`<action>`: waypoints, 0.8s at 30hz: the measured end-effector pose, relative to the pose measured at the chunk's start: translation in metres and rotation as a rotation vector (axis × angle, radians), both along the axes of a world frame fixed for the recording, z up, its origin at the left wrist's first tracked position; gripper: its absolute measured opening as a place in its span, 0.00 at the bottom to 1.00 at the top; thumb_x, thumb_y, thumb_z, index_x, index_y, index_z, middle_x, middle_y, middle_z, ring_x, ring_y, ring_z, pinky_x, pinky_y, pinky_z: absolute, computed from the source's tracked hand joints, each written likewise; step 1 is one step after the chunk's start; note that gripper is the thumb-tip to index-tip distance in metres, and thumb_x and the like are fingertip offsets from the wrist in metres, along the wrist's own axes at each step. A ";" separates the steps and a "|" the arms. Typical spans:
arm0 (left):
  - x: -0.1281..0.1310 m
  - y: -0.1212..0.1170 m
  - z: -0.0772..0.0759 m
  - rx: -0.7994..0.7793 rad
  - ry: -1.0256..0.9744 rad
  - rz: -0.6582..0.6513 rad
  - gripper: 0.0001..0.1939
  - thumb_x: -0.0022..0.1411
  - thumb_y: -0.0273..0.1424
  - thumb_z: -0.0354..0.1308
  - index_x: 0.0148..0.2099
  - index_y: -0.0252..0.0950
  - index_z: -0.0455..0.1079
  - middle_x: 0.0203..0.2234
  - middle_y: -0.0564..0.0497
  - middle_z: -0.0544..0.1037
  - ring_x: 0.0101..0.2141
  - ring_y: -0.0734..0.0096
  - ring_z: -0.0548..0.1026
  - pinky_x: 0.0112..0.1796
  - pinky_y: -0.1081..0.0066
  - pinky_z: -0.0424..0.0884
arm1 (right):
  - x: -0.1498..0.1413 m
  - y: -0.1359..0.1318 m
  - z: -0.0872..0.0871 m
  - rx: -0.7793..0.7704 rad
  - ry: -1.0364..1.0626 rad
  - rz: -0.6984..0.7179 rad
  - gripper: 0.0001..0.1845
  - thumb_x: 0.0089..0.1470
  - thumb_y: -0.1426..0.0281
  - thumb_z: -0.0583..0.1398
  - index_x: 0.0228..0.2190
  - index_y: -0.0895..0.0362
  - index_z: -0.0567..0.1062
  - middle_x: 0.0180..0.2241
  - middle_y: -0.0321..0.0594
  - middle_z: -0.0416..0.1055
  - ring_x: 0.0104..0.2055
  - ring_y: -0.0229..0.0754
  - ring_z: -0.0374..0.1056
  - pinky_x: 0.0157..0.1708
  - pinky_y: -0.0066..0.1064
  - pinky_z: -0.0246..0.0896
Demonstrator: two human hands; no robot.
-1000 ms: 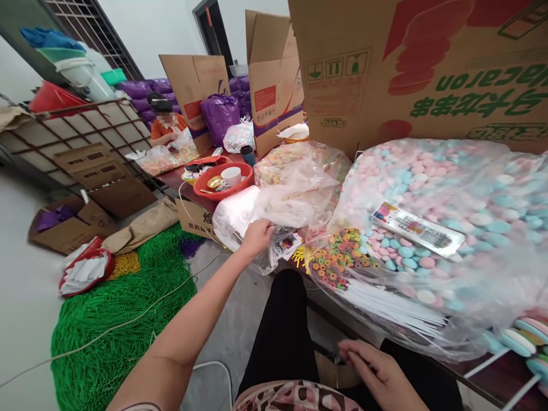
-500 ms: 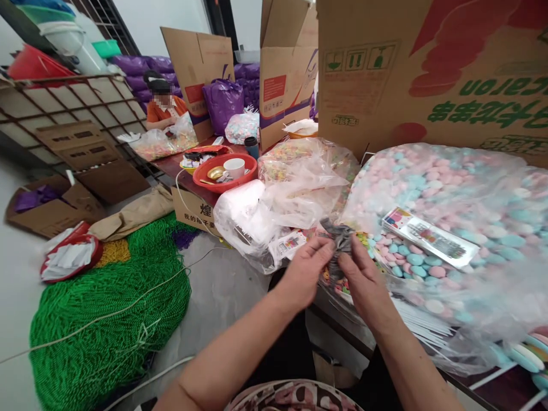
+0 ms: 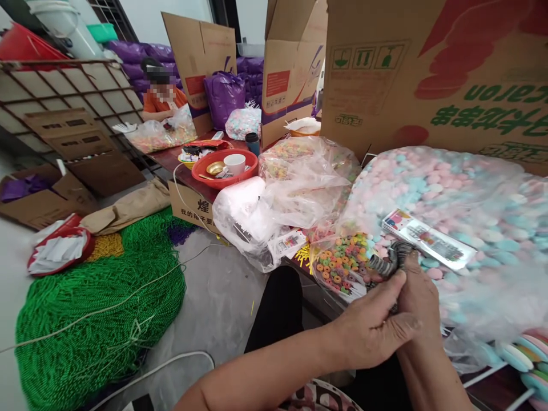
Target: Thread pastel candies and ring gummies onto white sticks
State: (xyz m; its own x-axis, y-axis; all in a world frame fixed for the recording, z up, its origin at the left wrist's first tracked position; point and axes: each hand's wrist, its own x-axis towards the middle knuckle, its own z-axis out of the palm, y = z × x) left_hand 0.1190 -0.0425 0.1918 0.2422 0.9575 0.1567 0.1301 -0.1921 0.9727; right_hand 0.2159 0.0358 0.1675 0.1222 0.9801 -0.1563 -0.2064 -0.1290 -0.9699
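Note:
My left hand and my right hand are pressed together low in the picture, both closed on a small crumpled grey-and-black printed bag that sticks up between the fingers. Right behind them lies a clear bag of small coloured ring candies. To the right is a big clear bag of pink and blue round candies, with a printed card on top.
A large cardboard box stands behind the candy bags. A red basin with a white cup sits on the table further back, where another person in orange works. Green bead strings cover the floor at left.
My left hand left the plastic bags at the table edge and joined my right hand, which rose from my lap. Both now hold the small printed bag, moved right and lower.

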 end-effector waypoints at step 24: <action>-0.041 0.045 -0.029 -0.137 -0.464 0.705 0.14 0.57 0.30 0.53 0.46 0.37 0.69 0.48 0.46 0.77 0.51 0.65 0.73 0.57 0.61 0.65 | -0.024 -0.060 -0.018 0.353 -0.198 0.563 0.30 0.57 0.49 0.56 0.55 0.50 0.73 0.61 0.42 0.64 0.65 0.51 0.56 0.66 0.52 0.44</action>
